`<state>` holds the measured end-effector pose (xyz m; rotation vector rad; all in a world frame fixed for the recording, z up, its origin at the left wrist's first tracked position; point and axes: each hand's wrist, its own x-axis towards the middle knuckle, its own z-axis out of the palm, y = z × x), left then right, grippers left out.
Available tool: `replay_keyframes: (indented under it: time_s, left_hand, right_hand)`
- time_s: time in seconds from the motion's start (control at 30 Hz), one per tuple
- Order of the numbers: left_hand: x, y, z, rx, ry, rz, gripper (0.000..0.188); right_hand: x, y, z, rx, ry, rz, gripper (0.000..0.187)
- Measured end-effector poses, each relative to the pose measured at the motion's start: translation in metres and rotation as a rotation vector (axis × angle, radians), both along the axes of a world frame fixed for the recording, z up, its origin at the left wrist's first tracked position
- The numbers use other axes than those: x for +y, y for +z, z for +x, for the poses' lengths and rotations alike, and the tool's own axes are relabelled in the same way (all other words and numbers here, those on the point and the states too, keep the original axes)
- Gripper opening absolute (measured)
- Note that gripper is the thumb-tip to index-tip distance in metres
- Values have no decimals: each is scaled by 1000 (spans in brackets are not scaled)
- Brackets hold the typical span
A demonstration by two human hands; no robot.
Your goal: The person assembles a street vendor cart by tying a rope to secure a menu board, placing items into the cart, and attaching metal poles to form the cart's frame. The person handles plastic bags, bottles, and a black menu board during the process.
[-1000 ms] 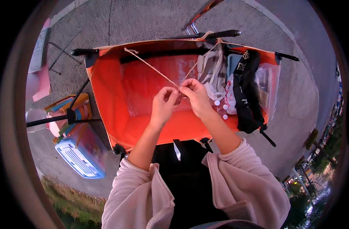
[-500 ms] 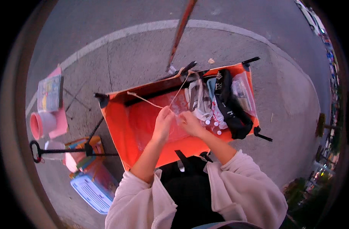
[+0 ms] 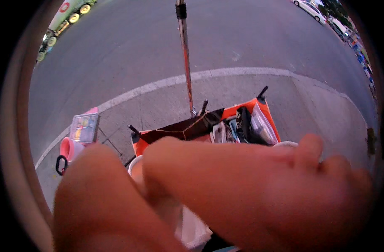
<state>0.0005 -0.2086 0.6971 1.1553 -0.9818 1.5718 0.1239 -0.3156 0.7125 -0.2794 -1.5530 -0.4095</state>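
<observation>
Both my hands are raised close to the camera, large and blurred, covering the lower part of the head view. My left hand (image 3: 104, 201) is at the lower left, its fingers not clear. My right hand (image 3: 280, 189) stretches across the middle and right, with bent knuckles at its right end. Whether either one holds anything is hidden. Beyond them stands the orange folding wagon (image 3: 238, 110), its near part covered by my hands. A light cord (image 3: 196, 124) hangs loose along its far inner side. A black bag (image 3: 243, 124) and a clear plastic packet (image 3: 262, 125) lie in its right end.
A metal pole (image 3: 185, 59) rises behind the wagon. At left on the pavement are a flat clear-lidded box (image 3: 84, 127), a pink-and-white cylinder (image 3: 68, 147) and a black handle loop (image 3: 61, 164). A curb (image 3: 158, 82) borders the road, with a green truck (image 3: 68, 19) and white car (image 3: 310, 9).
My hands have let go of the cord and come up from the wagon toward the camera. The view has tilted up, showing more road. The cord now hangs slack.
</observation>
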Motion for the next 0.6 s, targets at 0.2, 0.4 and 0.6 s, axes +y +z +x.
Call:
replay_keyframes:
  time_s: [0.2, 0.4, 0.6]
  left_hand:
    - [-88, 23, -10, -249, 263, 67, 33]
    - [-169, 35, -11, -499, 426, 115, 34]
    - [-219, 33, -20, -656, 586, 84, 35]
  right_hand:
    - [-70, 20, -8, 67, 80, 256, 26]
    - [-152, 25, -2, 64, 121, 447, 29]
    - [-203, 35, -1, 48, 97, 578, 33]
